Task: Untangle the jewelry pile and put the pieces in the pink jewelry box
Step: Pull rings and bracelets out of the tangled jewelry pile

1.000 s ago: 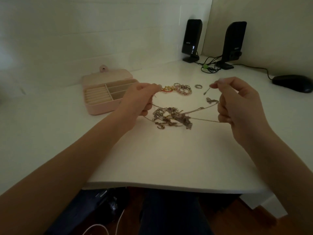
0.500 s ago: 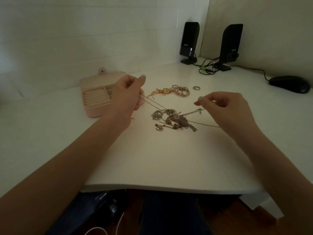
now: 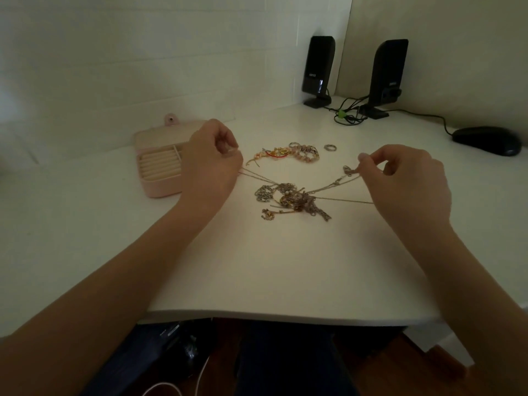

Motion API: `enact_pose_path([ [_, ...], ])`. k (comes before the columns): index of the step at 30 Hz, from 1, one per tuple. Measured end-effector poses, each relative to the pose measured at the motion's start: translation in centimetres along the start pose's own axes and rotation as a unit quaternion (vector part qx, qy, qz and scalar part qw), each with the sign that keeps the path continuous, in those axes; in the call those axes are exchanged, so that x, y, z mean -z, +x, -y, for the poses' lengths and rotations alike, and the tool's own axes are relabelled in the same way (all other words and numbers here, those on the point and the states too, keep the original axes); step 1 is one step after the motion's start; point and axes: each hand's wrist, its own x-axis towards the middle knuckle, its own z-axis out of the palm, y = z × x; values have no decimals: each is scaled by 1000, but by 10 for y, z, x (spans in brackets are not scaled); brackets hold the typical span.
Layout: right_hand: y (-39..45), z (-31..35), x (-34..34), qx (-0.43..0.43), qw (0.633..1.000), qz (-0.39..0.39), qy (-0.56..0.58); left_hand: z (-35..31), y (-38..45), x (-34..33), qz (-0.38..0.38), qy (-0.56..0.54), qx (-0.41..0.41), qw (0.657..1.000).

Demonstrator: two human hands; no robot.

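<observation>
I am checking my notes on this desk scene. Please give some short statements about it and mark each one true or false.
1. The pink jewelry box is open. True.
2. The tangled pile lies inside the box. False: it lies on the desk.
3. Both the left hand and the right hand pinch thin chain. True.
4. Two black speakers stand at the back. True.
5. The computer mouse is white. False: it is black.

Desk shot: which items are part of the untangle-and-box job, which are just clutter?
Job:
- tangled chain pile
- thin chain pinched by left hand and right hand
- bracelets
- ring
- pink jewelry box, open

Clutter:
- two speakers
- mouse
- cables
</observation>
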Motion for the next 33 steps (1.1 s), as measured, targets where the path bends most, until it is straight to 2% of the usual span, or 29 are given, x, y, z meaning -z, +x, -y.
enact_pose_path([
  [3,0,2,5,-16,997,-13,-70,-1,-4,0,2,93,-59,994],
  [7,1,-1,9,-35,989,30,-141,0,-5,2,11,146,-54,988],
  [11,3,-6,10,-52,985,35,-159,0,-8,2,51,194,-42,979],
  [14,3,-6,7,-41,990,53,-124,0,-10,1,68,226,-61,970],
  [16,4,-6,5,-21,991,70,-110,0,-12,-1,74,205,-116,969],
  [18,3,-6,5,-8,985,97,-142,-2,-16,-6,123,143,-174,966],
  [20,2,-7,4,-3,976,126,-177,-5,-24,-11,199,100,-196,955],
  [22,0,-8,1,18,974,132,-184,-5,-28,-17,249,104,-215,939],
  [24,-2,-3,-3,82,981,128,-120,-5,-29,-20,274,120,-215,930],
  [26,-5,5,-10,147,975,156,-58,-5,-28,-19,282,121,-219,926],
  [29,-8,11,-22,207,951,209,-96,-3,-27,-19,278,106,-224,928],
  [33,-7,10,-28,234,952,189,-52,-2,-28,-19,260,38,-173,949],
])
